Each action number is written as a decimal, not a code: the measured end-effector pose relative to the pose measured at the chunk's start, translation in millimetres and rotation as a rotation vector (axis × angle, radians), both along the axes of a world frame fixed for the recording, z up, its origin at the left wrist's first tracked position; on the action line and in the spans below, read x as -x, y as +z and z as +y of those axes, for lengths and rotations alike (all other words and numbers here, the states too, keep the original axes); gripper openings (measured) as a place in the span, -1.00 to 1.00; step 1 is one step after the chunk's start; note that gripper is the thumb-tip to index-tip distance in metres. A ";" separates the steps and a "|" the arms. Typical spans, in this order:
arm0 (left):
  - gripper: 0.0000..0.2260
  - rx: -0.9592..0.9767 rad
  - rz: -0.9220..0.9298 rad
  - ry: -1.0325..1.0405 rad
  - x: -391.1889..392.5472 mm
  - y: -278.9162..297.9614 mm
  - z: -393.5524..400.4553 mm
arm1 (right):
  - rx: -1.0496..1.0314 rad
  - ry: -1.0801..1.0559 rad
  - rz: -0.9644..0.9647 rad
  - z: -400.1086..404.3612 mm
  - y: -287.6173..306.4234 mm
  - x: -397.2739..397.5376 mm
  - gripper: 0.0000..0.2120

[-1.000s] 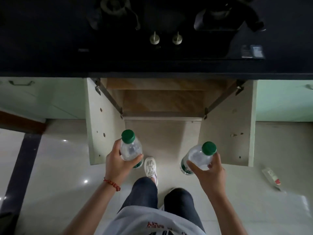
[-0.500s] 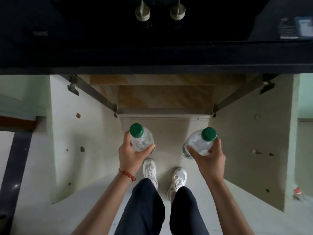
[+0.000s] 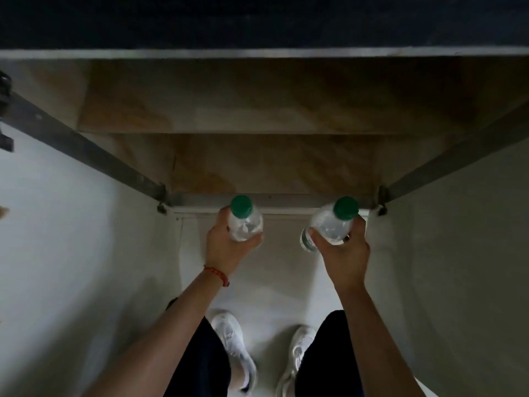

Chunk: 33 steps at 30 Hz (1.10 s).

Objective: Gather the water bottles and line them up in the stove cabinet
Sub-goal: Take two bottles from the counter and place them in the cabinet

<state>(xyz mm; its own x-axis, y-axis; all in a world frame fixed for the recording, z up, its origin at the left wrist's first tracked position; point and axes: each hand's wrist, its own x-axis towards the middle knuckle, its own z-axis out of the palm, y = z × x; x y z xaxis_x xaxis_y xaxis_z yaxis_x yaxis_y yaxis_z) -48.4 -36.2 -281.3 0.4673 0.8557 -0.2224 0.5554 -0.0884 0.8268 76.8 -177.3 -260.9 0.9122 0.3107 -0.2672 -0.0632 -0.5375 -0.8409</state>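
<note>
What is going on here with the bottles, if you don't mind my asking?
A person stands at the open cabinet under the stove, a water bottle in each hand. The left hand grips the left bottle and the right hand grips the right bottle; both have green caps. Both bottles are held at the cabinet's front edge, not yet set down. No bottles are visible inside.

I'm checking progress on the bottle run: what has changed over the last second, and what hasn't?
The person stepped close to the open cabinet and leaned in; the stove top has left the view. Both hands carried their bottles forward to the cabinet's front edge. Unchanged: the left hand grips the left bottle, the right hand the right bottle, caps on, neither set down.
</note>
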 end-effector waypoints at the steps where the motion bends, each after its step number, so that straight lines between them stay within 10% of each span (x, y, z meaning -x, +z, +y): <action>1: -0.41 0.001 -0.007 -0.007 -5.6 -14.7 5.2 | -0.002 0.006 -0.012 5.5 -15.6 -3.9 -0.31; 17: -0.46 0.004 -0.195 -0.021 -85.6 -206.0 88.9 | -0.130 0.101 -0.168 98.3 -220.9 -76.9 -0.31; 33: -0.43 -0.044 -0.210 0.023 -145.6 -257.3 139.2 | -0.365 0.254 -0.024 162.2 -274.8 -136.6 -0.37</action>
